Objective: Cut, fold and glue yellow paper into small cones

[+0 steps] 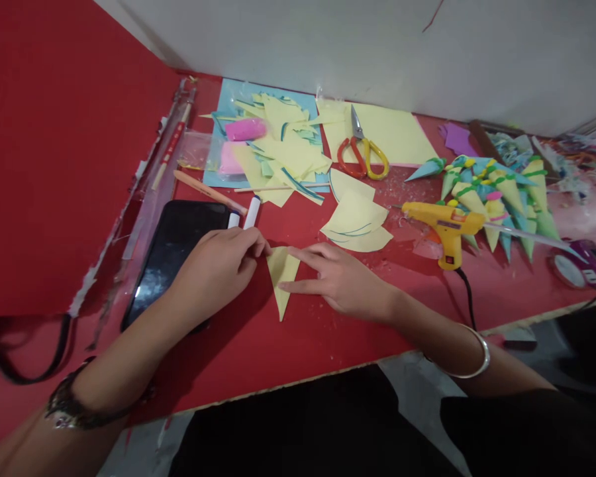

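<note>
A pale yellow paper cone (281, 271), pressed flat, lies on the red table with its tip toward me. My left hand (231, 255) is closed at its upper left corner, thumb and fingertips pinched together at the edge. My right hand (338, 275) has its fingers stretched out over the cone, two fingertips resting on its right side and middle. Just beyond the hands sit several cut yellow paper pieces (355, 215) with curved edges. Beside my left hand are a black phone (179, 245) and white-capped markers (252, 212).
Scissors (361, 146) with red and yellow handles lie on a yellow sheet (402, 132). Paper scraps (298, 152) are heaped at the back. Right of my hand stands a yellow glue gun (444, 225), its cord running off the table edge, near a pile of finished-looking paper cones (501, 192).
</note>
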{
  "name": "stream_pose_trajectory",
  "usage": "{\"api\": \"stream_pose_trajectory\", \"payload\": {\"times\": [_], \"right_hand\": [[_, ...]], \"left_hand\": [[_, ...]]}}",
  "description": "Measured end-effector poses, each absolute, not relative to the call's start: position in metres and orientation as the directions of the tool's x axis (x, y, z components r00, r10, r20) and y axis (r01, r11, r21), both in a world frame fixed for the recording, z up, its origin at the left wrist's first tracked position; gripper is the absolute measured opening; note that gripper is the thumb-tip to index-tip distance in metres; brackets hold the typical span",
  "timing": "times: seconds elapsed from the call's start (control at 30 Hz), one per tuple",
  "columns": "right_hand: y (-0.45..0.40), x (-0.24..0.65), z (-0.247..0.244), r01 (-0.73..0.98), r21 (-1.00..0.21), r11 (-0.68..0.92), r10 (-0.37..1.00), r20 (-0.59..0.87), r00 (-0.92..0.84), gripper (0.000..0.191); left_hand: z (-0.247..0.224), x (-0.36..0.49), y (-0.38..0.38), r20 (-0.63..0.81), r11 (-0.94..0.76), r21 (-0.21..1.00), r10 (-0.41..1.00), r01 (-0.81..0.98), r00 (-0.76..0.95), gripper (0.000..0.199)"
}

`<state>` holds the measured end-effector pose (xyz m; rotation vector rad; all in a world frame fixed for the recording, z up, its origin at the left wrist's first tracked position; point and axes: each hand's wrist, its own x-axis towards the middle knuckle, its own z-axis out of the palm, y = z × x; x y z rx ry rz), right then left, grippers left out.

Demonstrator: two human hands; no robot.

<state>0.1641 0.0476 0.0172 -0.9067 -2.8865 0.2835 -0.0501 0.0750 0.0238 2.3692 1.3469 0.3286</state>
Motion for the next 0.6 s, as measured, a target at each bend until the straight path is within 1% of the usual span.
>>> {"api": "stream_pose_trajectory", "payload": {"times": [0.13,0.23,0.3,0.37,0.43,0.5,0.6], "right_hand": [[0.049,0.165,0.02,0.534,-0.241,0.81,0.555,0.022,-0.832,0.042],[0.05,0.165,0.022,0.528,-0.299,0.795,0.559,0.02,-0.829,0.041],[0.05,0.162,0.022,0.555,-0.342,0.758,0.603,0.042,-0.797,0.035],[0.051,0.158,0.021,0.601,-0.394,0.696,0.677,0.08,-0.732,0.029],[0.052,0.152,0.019,0.637,-0.445,0.63,0.746,0.116,-0.656,0.039],[0.054,0.146,0.017,0.659,-0.467,0.589,0.783,0.129,-0.608,0.049],[0.058,0.138,0.014,0.684,-0.468,0.56,0.801,0.094,-0.591,0.05]], "left_hand": [[0.023,-0.049,0.075,0.0,-0.469,0.429,0.855,0.772,0.519,0.015],[0.02,-0.048,0.073,0.031,-0.485,0.368,0.859,0.793,0.511,0.016],[0.018,-0.047,0.071,0.08,-0.526,0.302,0.845,0.795,0.528,0.021],[0.017,-0.047,0.069,0.103,-0.568,0.247,0.821,0.785,0.562,0.027],[0.017,-0.048,0.069,0.086,-0.585,0.223,0.809,0.78,0.582,0.025],[0.018,-0.049,0.069,0.062,-0.58,0.224,0.811,0.783,0.582,0.022],[0.018,-0.051,0.071,0.041,-0.567,0.256,0.816,0.783,0.577,0.019]]}}
